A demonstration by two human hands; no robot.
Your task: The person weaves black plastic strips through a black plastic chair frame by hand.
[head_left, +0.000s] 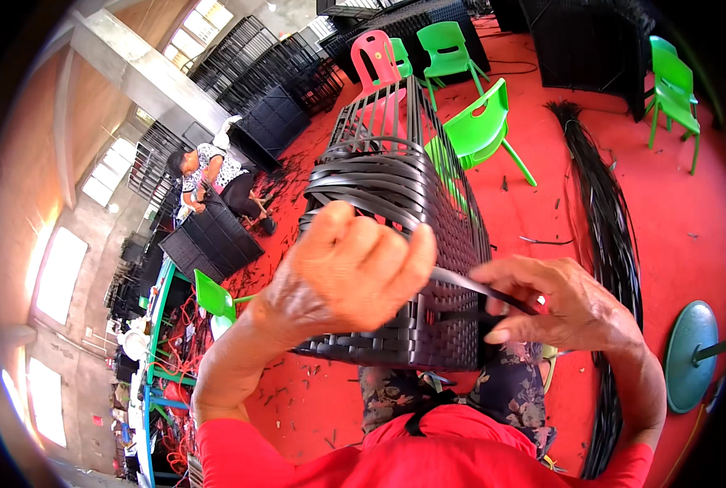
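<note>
The half-woven black wicker frame [395,244] rests on the person's lap, extending toward 12 o'clock. The left hand [351,264] is closed in a fist around a black weaving strip [473,285]. The right hand [562,305], at 3 o'clock, pinches that strip between its fingertips.

No pkgs, labels, signs or screens visible anywhere in view.

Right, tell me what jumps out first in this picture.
Dead centre, a black woven frame rests on the person's lap, its upper part unwoven bars. The left hand is fisted in a tight grip on a black strip that the right hand pinches at the frame's side. Around them: a red floor, green chairs behind, and a long bundle of strips at right.
</note>
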